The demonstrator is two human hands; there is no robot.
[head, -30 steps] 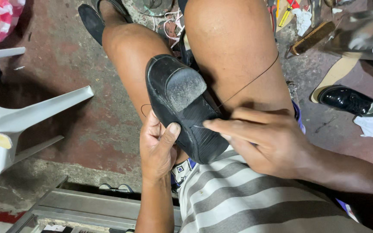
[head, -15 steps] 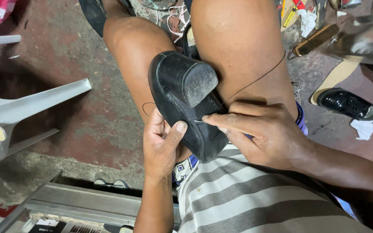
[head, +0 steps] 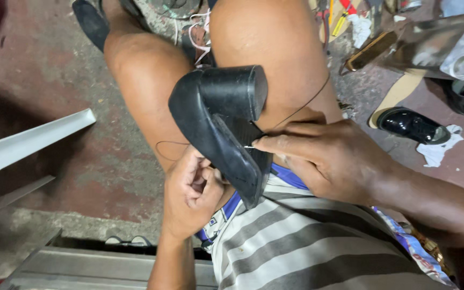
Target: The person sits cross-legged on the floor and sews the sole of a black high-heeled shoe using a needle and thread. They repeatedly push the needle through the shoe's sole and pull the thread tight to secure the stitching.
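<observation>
While my left hand point(head: 191, 196) grips the stiff, light black heeled shoe point(head: 218, 126) underneath; right hand point(head: 323, 158) pinches needle at sole edge.

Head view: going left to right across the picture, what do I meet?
White plastic chair → left hand → black heeled shoe → right hand → glossy black shoe on the floor.

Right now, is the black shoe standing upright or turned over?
Turned over: the black shoe shows its sole and block heel upward, resting on the lap between the left hand and right hand.
</observation>
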